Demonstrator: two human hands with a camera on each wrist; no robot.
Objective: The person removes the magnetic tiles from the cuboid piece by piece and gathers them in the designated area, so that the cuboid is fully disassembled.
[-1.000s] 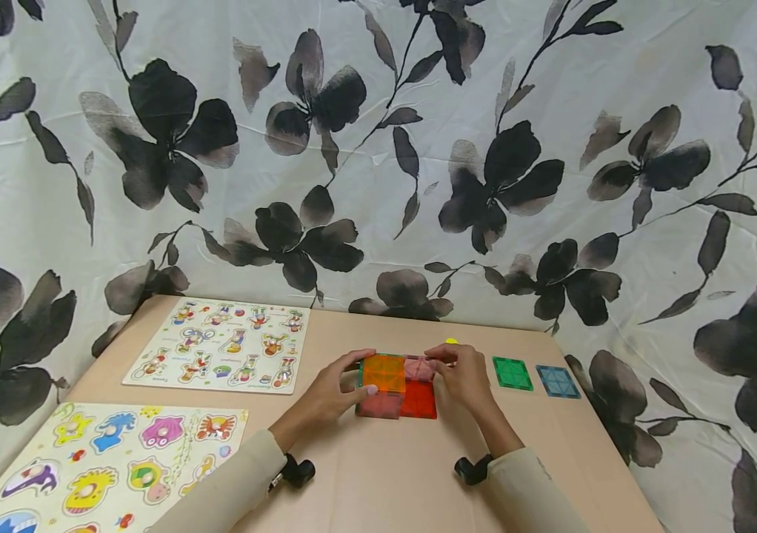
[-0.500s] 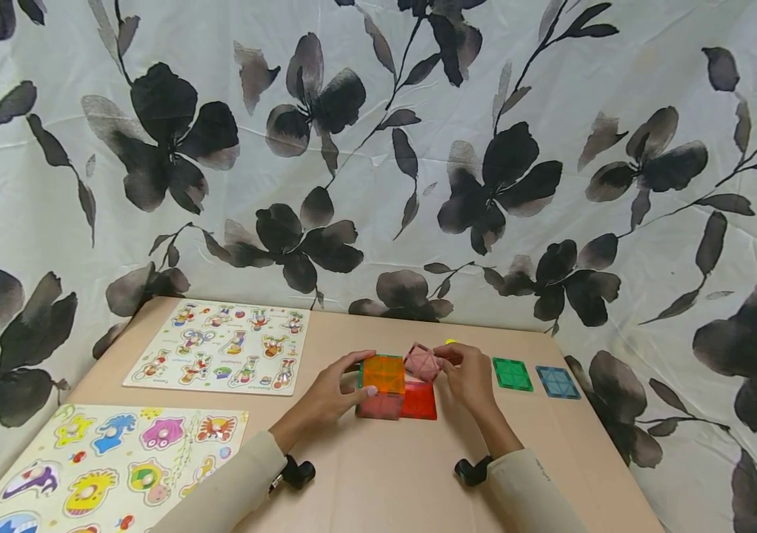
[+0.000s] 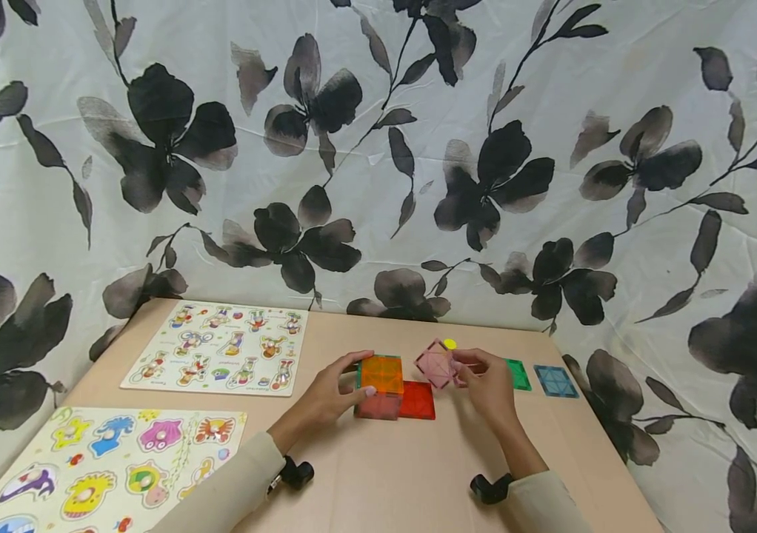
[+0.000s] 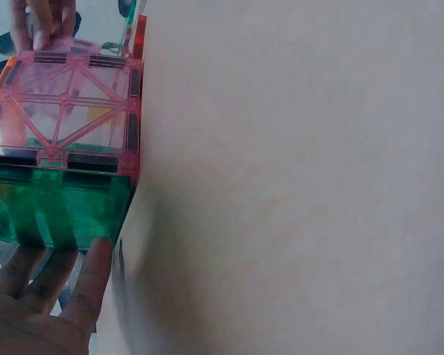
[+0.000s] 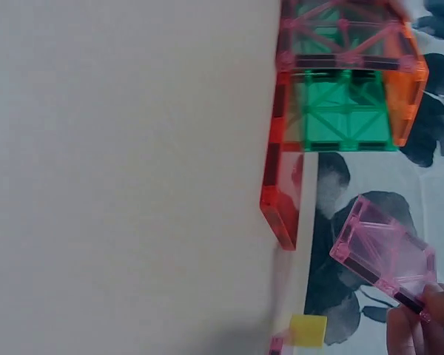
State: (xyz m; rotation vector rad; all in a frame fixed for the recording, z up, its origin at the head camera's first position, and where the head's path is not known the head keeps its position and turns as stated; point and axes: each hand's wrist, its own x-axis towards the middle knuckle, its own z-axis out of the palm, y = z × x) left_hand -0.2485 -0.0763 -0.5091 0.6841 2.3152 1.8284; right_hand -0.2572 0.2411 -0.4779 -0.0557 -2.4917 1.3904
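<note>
In the head view my left hand (image 3: pixel 329 391) grips a small box of see-through magnetic tiles, thumb at the front and fingers at its left side. An orange tile (image 3: pixel 381 374) tops the box, a pink tile (image 3: pixel 377 406) forms its front, and a green tile (image 4: pixel 59 207) faces my left fingers. A red tile (image 3: pixel 418 401) extends from the box's lower right along the table. My right hand (image 3: pixel 488 389) pinches a loose pink tile (image 5: pixel 385 248) by one corner. That tile is raised and tilted, apart from the box, to its right.
A green tile (image 3: pixel 520 374), partly behind my right hand, and a blue tile (image 3: pixel 555 381) lie on the table at right. A small yellow piece (image 3: pixel 449 344) shows behind the loose tile. Two picture boards, one far (image 3: pixel 208 353) and one near (image 3: pixel 168 474), lie at left.
The loose pink tile was beside the orange top, over the red tile. My right hand has drawn it away to the right and turned it. My left hand stays on the box.
</note>
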